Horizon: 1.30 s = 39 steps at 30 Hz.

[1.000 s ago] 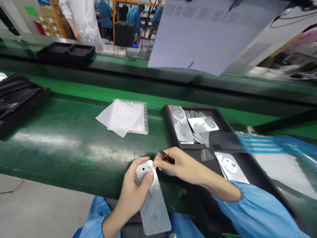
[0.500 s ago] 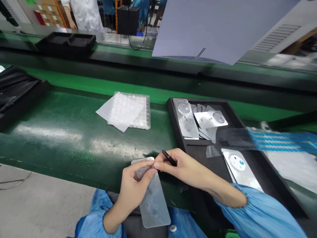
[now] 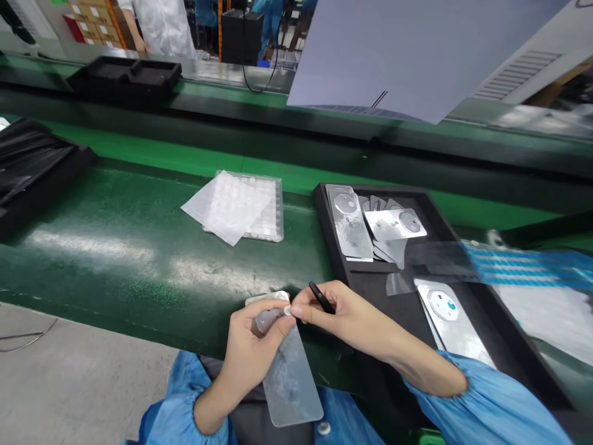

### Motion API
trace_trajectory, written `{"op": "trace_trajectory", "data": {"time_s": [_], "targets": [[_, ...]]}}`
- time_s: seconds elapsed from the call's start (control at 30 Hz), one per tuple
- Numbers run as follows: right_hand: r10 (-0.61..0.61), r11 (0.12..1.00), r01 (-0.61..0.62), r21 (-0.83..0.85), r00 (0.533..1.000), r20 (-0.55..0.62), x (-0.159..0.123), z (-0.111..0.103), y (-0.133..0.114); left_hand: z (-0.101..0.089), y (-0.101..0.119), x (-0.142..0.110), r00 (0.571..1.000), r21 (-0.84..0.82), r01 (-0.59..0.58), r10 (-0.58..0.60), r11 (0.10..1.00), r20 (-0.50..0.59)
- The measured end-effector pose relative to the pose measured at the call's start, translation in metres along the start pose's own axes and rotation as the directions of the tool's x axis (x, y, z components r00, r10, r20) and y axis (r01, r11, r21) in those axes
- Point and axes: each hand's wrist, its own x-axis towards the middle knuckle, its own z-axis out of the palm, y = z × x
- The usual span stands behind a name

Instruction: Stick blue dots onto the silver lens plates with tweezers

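Note:
My left hand (image 3: 252,346) pinches a small whitish piece (image 3: 288,310) between thumb and forefinger. Held in my right hand (image 3: 343,315) is a black pen-shaped tool (image 3: 322,298), its back end pointing up to the left. The right thumb and forefinger meet at the edge of the whitish piece; whether they grip it too, I cannot tell. Beneath both hands, a flat silver-grey panel (image 3: 294,383) with rounded corners, like a phone back cover, lies at the bench's front edge and juts out over my lap. My left fingers partly hide its round camera area.
A black tray (image 3: 333,247) to the right holds several similar panels (image 3: 349,228). Clear film with blue stripes (image 3: 523,262) lies across it. White paper (image 3: 222,207) covers part of a clear plastic tray (image 3: 273,225) on the green bench (image 3: 115,247). A white board (image 3: 370,55) overhangs the back.
The whitish piece now shows between the fingertips. My right hand has shifted slightly right, away from the left thumb, with the black tool. The left hand has hardly moved.

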Motion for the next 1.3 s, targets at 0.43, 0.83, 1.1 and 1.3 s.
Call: {"op": "trace_trajectory", "data": {"time_s": [0.43, 0.83, 1.1, 1.3], "targets": [[-0.070, 0.992, 0.057, -0.113, 0.990, -0.118, -0.006, 0.006, 0.008, 0.001, -0.001, -0.003, 0.999, 0.009, 0.041, -0.041, 0.999, 0.004], [-0.139, 0.962, 0.109, -0.250, 0.984, -0.107, -0.005, 0.015, 0.006, 0.001, -0.006, -0.006, 0.999, 0.006, -0.010, 0.009, 1.000, 0.047], [-0.132, 0.958, 0.100, -0.270, 0.986, -0.103, -0.004, 0.016, 0.007, 0.001, -0.003, -0.005, 0.999, 0.017, 0.004, -0.004, 1.000, 0.053], [-0.128, 0.951, 0.097, -0.292, 0.988, -0.087, -0.003, 0.015, 0.005, 0.001, -0.002, -0.004, 0.998, 0.034, -0.002, 0.000, 0.999, 0.056]]}}
